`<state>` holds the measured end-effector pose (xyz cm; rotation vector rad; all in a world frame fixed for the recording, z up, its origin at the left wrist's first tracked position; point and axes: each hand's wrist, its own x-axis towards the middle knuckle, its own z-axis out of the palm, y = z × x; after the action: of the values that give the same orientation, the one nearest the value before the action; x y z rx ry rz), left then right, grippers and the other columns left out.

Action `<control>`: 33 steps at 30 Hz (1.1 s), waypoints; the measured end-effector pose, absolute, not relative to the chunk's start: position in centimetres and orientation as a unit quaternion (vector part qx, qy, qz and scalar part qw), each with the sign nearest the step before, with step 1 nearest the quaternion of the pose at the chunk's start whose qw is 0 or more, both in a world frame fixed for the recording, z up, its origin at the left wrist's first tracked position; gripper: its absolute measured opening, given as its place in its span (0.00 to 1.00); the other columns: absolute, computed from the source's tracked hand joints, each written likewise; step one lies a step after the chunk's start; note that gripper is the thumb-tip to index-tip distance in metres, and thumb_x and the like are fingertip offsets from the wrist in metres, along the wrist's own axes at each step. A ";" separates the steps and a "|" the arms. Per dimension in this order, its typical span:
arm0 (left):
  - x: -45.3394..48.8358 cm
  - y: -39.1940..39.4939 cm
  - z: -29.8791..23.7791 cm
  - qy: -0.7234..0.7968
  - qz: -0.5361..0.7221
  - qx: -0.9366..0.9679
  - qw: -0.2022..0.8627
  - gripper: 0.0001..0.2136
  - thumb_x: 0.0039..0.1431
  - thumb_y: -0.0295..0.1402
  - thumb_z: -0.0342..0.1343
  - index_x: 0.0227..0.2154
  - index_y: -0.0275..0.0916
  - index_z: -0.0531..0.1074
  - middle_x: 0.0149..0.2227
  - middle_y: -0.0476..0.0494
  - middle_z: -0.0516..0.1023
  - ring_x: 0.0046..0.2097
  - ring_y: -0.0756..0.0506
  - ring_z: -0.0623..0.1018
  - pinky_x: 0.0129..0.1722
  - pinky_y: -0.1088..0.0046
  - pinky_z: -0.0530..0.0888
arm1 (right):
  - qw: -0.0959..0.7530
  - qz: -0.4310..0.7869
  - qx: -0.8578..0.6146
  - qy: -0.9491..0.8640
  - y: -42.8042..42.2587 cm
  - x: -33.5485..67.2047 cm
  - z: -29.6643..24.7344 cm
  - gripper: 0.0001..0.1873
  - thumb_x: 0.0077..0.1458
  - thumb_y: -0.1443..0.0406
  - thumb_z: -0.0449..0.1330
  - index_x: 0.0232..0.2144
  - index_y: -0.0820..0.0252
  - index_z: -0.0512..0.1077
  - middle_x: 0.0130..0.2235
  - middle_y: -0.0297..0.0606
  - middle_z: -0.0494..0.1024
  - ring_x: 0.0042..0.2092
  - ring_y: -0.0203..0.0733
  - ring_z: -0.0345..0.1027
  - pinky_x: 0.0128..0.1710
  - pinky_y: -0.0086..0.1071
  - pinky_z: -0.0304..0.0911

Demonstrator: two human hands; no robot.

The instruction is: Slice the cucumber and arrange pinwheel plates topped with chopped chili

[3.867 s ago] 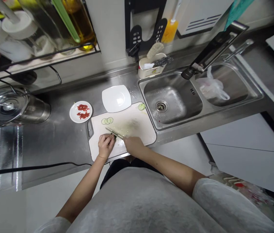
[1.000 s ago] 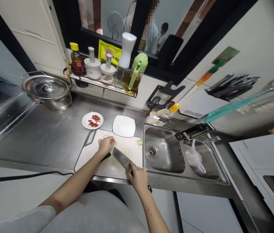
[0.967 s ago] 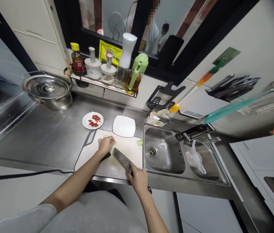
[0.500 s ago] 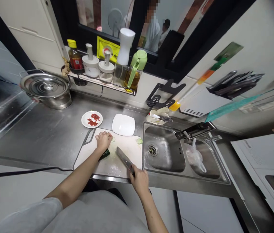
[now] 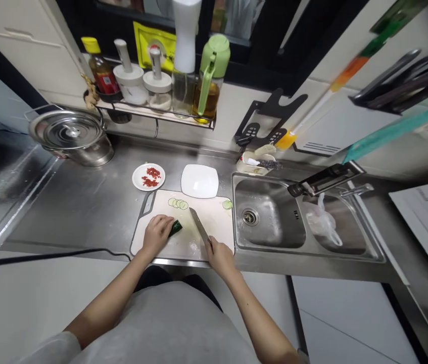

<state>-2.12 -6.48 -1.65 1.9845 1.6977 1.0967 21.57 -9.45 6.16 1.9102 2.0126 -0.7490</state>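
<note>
On the white cutting board (image 5: 214, 225), my left hand (image 5: 156, 233) is closed on a dark green cucumber piece (image 5: 176, 228), whose cut end points right. My right hand (image 5: 221, 257) grips the handle of a kitchen knife (image 5: 199, 226); its blade slants up and left over the board, apart from the cucumber. Several thin cucumber slices (image 5: 178, 203) lie overlapping in a row near the board's far edge. Another pale green cucumber piece (image 5: 227, 204) rests at the far right corner. Part of the held cucumber is hidden by my left fingers.
Behind the board stand a small plate (image 5: 136, 178) with chopped red bits and a white square dish (image 5: 199, 181). A double sink (image 5: 269, 242) adjoins on the right, a lidded steel pot (image 5: 92, 154) on the left. Seasoning jars and bottles fill the wall rack (image 5: 149, 109).
My left hand has moved from the far part of the board toward me, onto the cucumber piece, uncovering the row of slices. The knife stays in my right hand. The view has shifted.
</note>
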 end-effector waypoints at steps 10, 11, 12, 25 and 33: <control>-1.6 -7.0 -3.6 0.540 0.376 0.744 0.114 0.09 0.59 0.32 0.56 0.41 0.44 0.76 0.38 0.44 0.77 0.41 0.46 0.75 0.43 0.67 0.73 | 0.146 -0.258 0.602 0.742 -9.6 19.1 6.8 0.20 0.67 0.60 0.38 0.51 0.55 0.65 0.36 0.43 0.79 0.40 0.46 0.74 0.36 0.33 0.58; -1.6 -6.9 -3.7 0.540 0.376 0.744 0.115 0.09 0.59 0.32 0.56 0.41 0.44 0.76 0.38 0.44 0.77 0.41 0.46 0.75 0.43 0.67 0.73 | 0.149 -0.258 0.600 0.742 -9.7 18.9 6.9 0.20 0.67 0.60 0.38 0.50 0.56 0.65 0.36 0.43 0.79 0.40 0.46 0.74 0.36 0.33 0.58; -1.7 -6.9 -3.9 0.539 0.376 0.745 0.116 0.09 0.59 0.32 0.56 0.41 0.44 0.76 0.38 0.44 0.77 0.41 0.47 0.75 0.43 0.67 0.73 | 0.152 -0.259 0.598 0.743 -9.8 18.8 6.9 0.20 0.67 0.60 0.38 0.50 0.56 0.65 0.36 0.44 0.79 0.40 0.47 0.74 0.36 0.33 0.58; -1.9 -6.6 -4.3 0.537 0.364 0.752 0.120 0.07 0.60 0.31 0.54 0.37 0.42 0.77 0.35 0.44 0.77 0.39 0.47 0.74 0.41 0.67 0.72 | 0.152 -0.276 0.590 0.743 -10.3 17.8 7.0 0.14 0.64 0.62 0.45 0.46 0.61 0.64 0.34 0.47 0.78 0.39 0.48 0.75 0.35 0.33 0.60; -2.1 -6.7 -4.5 0.542 0.338 0.757 0.137 0.06 0.60 0.32 0.54 0.35 0.42 0.76 0.35 0.43 0.76 0.39 0.46 0.73 0.41 0.64 0.71 | 0.173 -0.303 0.585 0.732 -10.2 17.6 7.3 0.16 0.65 0.65 0.42 0.48 0.62 0.64 0.36 0.49 0.79 0.42 0.48 0.74 0.38 0.35 0.62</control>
<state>-2.08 -6.68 -4.49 2.1903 1.5684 0.9775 17.65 -10.17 7.34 1.6608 2.0772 -0.8590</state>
